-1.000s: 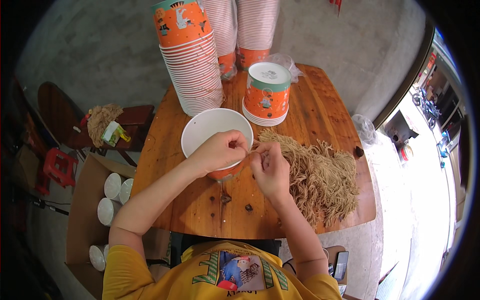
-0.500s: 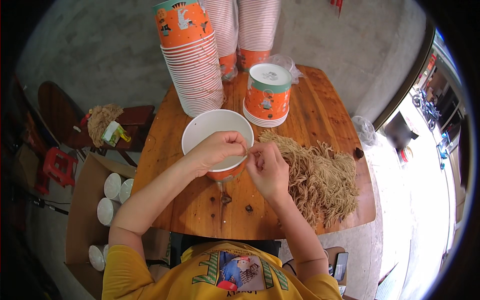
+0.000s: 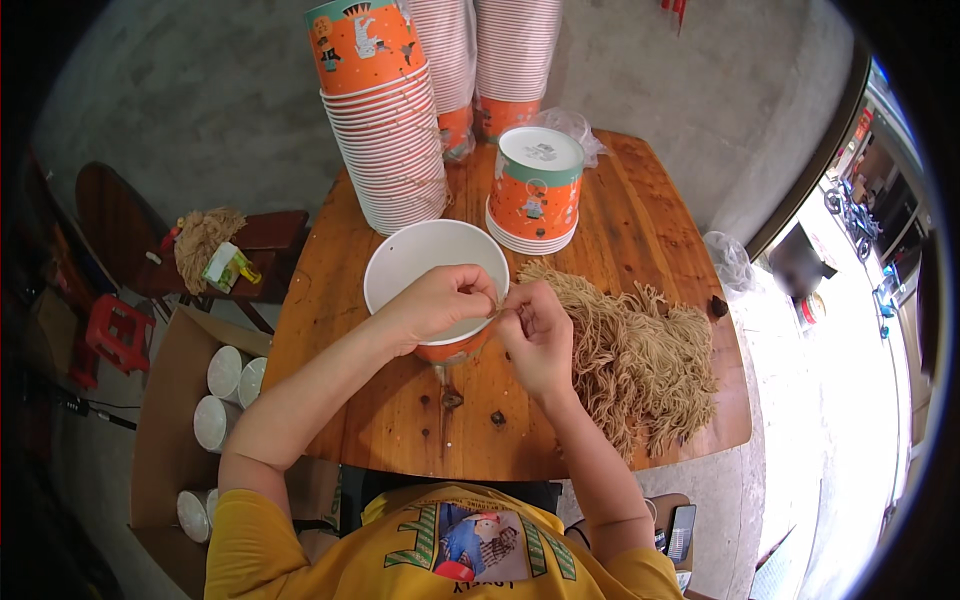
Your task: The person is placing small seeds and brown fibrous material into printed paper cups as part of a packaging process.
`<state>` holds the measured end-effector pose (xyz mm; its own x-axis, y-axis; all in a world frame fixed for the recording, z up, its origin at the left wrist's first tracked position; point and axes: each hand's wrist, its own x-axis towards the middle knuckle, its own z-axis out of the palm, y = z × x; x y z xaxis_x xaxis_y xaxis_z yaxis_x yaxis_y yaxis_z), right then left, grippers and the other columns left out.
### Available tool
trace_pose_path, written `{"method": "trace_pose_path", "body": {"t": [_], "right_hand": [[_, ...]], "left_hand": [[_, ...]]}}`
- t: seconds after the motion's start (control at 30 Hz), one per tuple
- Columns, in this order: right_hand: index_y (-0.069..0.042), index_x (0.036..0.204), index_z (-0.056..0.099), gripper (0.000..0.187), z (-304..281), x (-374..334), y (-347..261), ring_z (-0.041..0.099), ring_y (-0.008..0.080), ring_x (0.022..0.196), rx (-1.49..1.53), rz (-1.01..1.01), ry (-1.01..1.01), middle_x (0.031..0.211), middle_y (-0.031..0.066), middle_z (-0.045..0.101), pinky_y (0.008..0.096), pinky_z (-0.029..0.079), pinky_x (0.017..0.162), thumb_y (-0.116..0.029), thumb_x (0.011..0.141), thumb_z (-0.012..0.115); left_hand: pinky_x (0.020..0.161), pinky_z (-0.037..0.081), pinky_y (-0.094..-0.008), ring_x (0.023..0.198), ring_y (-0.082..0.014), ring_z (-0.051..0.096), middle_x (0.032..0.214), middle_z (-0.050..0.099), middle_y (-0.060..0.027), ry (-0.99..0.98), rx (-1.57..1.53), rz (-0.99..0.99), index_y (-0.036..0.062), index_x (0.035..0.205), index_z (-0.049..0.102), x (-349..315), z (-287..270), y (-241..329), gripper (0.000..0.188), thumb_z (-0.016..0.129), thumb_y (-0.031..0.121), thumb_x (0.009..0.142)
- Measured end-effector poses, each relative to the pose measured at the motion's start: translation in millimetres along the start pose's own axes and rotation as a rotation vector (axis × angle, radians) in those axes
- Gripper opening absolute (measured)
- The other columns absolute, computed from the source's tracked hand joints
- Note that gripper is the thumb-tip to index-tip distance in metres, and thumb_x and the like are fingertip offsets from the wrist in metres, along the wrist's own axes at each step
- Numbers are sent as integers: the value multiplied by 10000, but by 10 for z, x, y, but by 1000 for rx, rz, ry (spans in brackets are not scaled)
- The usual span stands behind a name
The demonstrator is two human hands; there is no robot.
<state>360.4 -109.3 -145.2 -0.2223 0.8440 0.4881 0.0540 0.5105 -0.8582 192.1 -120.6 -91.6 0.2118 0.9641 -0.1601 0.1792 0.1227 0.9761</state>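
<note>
Both hands meet over the open white bowl: my left hand and right hand pinch thin noodle strands at its rim, fingers nearly closed. Nothing shows inside the bowl yet, I judge, while the big noodle heap waits beside it on the wooden surface

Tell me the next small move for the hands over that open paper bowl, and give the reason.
Probably lower the pinched strands into the open bowl. The left hand and right hand meet at its near rim, fingertips together on what looks like a thin bit of noodle drawn from the noodle pile beside it, and the part of the bowl's inside that shows looks empty.
</note>
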Motion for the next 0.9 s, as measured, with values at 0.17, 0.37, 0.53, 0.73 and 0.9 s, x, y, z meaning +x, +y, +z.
{"method": "trace_pose_path", "body": {"t": [0.17,0.37,0.53,0.73,0.9], "right_hand": [[-77,907,519,121,-51,-32,42,434,0,700,460,242,-86,805,-77,484,175,375,631,18,869,585],[-75,920,522,109,-34,-41,-22,429,-10,701,433,249,-58,793,-84,480,166,365,624,14,888,577],[-62,913,522,101,-49,-44,18,434,-13,696,360,252,-60,790,-81,479,163,365,595,0,880,595],[-55,925,538,131,-69,-60,20,525,69,654,72,86,19,828,1,559,229,441,578,-29,851,642],[-56,922,551,160,-42,-20,-117,526,128,609,-237,-168,48,848,43,577,265,461,565,-15,823,669]], "left_hand": [[723,425,-221,777,-57,504,811,558,36,-19,9,23,57,850,603,4,-9,-10,47,604,93,820],[740,439,-234,798,-70,515,838,555,21,-27,91,154,50,857,583,11,2,-64,58,607,99,837],[780,464,-261,847,-89,551,879,594,-17,64,370,416,26,864,582,-8,22,-82,86,613,105,857],[778,469,-257,832,-90,571,861,636,-20,103,245,241,9,906,626,-30,34,-35,116,612,119,873],[750,464,-245,811,-69,561,848,637,2,100,131,112,7,927,648,-33,18,-15,134,613,128,878]]}}
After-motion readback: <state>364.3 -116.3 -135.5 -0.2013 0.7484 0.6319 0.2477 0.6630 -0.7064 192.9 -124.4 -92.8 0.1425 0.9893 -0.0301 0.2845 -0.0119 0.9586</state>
